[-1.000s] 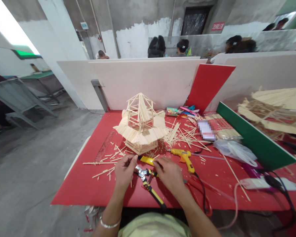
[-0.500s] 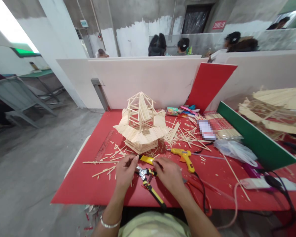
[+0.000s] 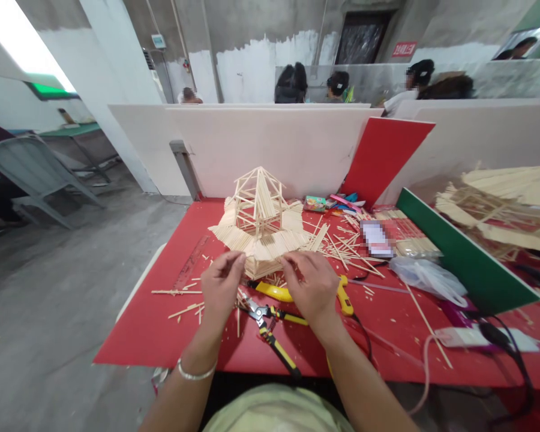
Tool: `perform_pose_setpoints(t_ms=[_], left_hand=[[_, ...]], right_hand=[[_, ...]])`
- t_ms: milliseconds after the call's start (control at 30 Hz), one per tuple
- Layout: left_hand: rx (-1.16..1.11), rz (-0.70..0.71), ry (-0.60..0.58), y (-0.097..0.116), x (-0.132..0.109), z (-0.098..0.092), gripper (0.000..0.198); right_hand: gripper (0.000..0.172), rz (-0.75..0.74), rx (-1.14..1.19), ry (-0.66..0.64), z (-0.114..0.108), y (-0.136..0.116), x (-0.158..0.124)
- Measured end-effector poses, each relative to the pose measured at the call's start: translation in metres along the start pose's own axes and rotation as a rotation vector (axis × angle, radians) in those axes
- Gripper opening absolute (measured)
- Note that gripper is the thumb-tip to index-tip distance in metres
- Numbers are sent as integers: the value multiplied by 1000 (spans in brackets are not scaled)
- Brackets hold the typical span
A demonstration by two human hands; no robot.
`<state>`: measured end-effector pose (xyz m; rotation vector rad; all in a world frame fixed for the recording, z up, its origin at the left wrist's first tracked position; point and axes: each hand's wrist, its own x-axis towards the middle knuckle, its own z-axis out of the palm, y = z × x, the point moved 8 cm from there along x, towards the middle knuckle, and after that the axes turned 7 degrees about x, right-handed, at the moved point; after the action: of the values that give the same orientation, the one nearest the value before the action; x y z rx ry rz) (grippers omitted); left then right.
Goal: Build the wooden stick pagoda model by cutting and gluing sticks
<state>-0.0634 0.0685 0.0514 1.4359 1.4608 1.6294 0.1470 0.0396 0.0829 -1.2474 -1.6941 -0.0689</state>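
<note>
My left hand (image 3: 221,285) is closed in a pinch at the near left side of the wooden stick pavilion model (image 3: 261,240). Opposite it, my right hand (image 3: 314,287) has thumb and fingers drawn together by the model's near right edge. Whether the fingertips touch the model or pinch something small cannot be made out. Between my wrists lies a yellow utility knife (image 3: 272,291), partly behind the right fingers. Closer to me, a pair of black-and-yellow cutters (image 3: 264,321) rests with its handles spread.
Loose sticks (image 3: 337,246) lie right of the model, and a yellow glue gun (image 3: 344,297) is partly hidden by my right hand. A phone (image 3: 377,238), plastic bag (image 3: 427,279), green board (image 3: 468,252) and power strip (image 3: 463,337) occupy the right side. White panels (image 3: 270,147) stand behind.
Both hands have moved forward from the utility knife to the model's near edge. The knife now lies free of the left fingers, shifted slightly right.
</note>
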Motion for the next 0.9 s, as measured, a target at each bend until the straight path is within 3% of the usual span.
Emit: perform_pose_setpoints(t_ms=[100, 233, 400, 600, 900], left_hand=[[57, 113, 60, 20, 30, 4, 25], [102, 231, 35, 37, 53, 20, 26], [172, 396, -3, 55, 57, 30, 28], [284, 519, -53, 68, 59, 39, 33], [324, 543, -54, 76, 58, 41, 29]], right_hand=[[21, -132, -32, 112, -1, -17, 34], [27, -185, -49, 152, 15, -22, 59], [29, -230, -53, 119, 31, -22, 67], [27, -286, -119, 108, 30, -26, 72], [29, -295, -121, 60, 34, -24, 74]])
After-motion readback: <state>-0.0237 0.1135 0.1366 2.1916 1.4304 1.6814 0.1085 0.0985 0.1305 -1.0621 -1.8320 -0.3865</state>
